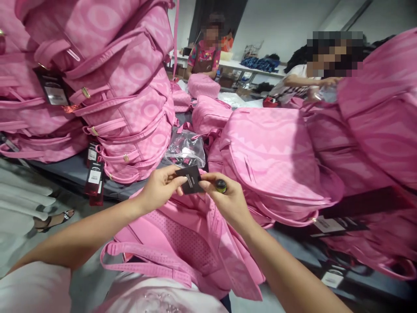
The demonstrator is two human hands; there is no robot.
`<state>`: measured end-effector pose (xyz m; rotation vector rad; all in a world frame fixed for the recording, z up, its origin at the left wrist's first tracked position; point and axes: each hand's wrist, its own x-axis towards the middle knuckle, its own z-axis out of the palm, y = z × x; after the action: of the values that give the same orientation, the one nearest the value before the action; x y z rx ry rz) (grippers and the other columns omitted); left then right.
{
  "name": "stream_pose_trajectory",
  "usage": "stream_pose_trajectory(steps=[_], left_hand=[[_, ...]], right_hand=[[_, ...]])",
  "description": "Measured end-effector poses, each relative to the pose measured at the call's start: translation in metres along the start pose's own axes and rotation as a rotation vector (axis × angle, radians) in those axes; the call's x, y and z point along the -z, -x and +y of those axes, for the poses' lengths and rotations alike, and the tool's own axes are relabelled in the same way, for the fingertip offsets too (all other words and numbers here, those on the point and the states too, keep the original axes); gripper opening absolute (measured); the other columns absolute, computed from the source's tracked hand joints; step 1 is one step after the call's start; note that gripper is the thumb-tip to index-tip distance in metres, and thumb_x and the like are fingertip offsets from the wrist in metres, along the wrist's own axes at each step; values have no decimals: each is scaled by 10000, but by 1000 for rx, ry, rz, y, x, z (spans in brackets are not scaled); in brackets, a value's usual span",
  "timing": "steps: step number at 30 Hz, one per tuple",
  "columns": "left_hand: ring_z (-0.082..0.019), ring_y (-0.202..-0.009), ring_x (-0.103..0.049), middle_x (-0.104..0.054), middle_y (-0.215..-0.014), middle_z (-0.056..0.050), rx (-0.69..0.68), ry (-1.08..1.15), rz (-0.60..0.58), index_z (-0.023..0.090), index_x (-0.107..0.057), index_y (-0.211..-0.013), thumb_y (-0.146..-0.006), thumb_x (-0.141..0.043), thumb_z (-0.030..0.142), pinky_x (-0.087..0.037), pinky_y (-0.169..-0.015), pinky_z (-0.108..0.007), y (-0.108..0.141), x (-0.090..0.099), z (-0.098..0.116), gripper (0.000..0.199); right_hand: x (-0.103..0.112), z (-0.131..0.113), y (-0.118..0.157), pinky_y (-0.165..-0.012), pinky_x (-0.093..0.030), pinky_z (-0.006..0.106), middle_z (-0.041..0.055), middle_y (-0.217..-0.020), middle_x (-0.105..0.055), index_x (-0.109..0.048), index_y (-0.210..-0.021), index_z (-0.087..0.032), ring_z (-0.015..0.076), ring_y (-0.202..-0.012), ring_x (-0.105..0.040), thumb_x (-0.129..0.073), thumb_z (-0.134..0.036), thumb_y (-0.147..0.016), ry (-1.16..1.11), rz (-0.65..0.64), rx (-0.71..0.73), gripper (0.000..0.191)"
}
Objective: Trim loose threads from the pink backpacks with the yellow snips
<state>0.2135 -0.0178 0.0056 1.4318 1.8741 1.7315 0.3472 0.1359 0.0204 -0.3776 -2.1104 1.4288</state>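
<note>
Between my two hands is a small black card tag (190, 180) with pale print. My left hand (162, 186) pinches its left edge with thumb and fingers. The fingertips of my right hand (226, 191) grip the tag's right edge. Tucked in that same hand is a short dark tool with a yellow-green band (220, 186); its kind is not clear. Below the hands a pink backpack (182, 234) rests against my body, its perforated back panel and straps facing up. A clear plastic bag with dark and pink pieces (185, 148) lies just beyond the tag.
Tall stacks of pink backpacks (130, 91) stand on the left, with hanging tags (94, 174). More pink backpacks (270, 152) are piled close on the right. Behind the dark table (114, 189), one person (205, 56) is at the back and another (299, 78) at the right.
</note>
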Motion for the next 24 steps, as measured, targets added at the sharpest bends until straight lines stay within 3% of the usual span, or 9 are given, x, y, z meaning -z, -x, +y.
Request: stream_pose_trajectory(steps=[2, 4, 6, 8, 11, 14, 18, 21, 24], left_hand=[[-141, -761, -741, -765, -844, -57, -334, -241, 86, 148, -688, -1041, -955, -527, 182, -603, -712, -237, 7, 3, -4, 185], [-178, -988, -737, -762, -1072, -115, -666, -503, 106, 153, -692, -1098, -938, -500, 108, -608, -849, -280, 13, 6, -10, 254], [-199, -1095, -706, -731, -1172, -154, -853, -656, 82, 140, -669, -1161, -936, -493, 85, -608, -882, -300, 18, 7, -17, 291], [-198, -1158, -678, -710, -1221, -156, -911, -699, 44, 146, -637, -1223, -948, -486, 86, -610, -892, -308, 20, 8, -25, 319], [-221, -1341, -551, -611, -1397, -130, -746, -748, -15, 218, -583, -1336, -972, -501, 147, -535, -1059, -410, 27, 18, -35, 379], [-290, -1451, -411, -479, -1526, -147, -336, -769, 4, 232, -476, -1463, -958, -586, 369, -369, -1191, -526, 42, 37, -45, 535], [-320, -1457, -393, -394, -1572, -192, 68, -661, -40, 184, -283, -1567, -922, -591, 531, -371, -1178, -525, 70, 48, -63, 795], [-316, -1434, -429, -398, -1565, -205, 132, -628, -111, 191, -210, -1585, -870, -684, 483, -408, -1152, -493, 83, 42, -76, 906], [-307, -1418, -455, -439, -1543, -185, 115, -626, -105, 229, -218, -1577, -831, -749, 396, -413, -1149, -482, 84, 36, -83, 931]], right_hand=[[4, -2, 4, -531, -452, 230, 35, -716, -673, -666, -832, -159, 128, -586, -585, -735, -565, -755, -85, 6, -127, 419], [5, -3, 8, -453, -378, 207, 50, -676, -667, -646, -824, -148, 131, -544, -586, -746, -637, -723, -196, -108, -303, 509], [5, -3, 12, -402, -291, 191, 52, -627, -657, -612, -805, -152, 117, -476, -542, -759, -660, -696, -305, -262, -454, 540], [3, 1, 14, -387, -251, 190, 29, -583, -642, -576, -786, -168, 86, -406, -447, -761, -630, -702, -315, -309, -489, 505], [4, 11, 15, -451, -357, 217, 10, -608, -648, -608, -788, -171, 102, -446, -489, -711, -499, -777, -49, -124, -238, 344], [4, 19, 12, -631, -481, 258, 44, -803, -735, -704, -890, -173, 176, -697, -671, -624, -293, -839, 366, -68, 61, 152], [-11, 9, 7, -681, -488, 250, 57, -980, -767, -736, -1092, -225, 204, -851, -713, -566, -83, -823, 912, -389, 133, 349], [-35, -2, 2, -670, -487, 263, 94, -947, -767, -744, -1083, -206, 229, -844, -726, -530, -78, -873, 1170, -635, 112, 325], [-59, 1, -3, -690, -496, 277, 126, -883, -762, -751, -1051, -172, 243, -839, -735, -499, -126, -934, 1226, -807, 117, 281]])
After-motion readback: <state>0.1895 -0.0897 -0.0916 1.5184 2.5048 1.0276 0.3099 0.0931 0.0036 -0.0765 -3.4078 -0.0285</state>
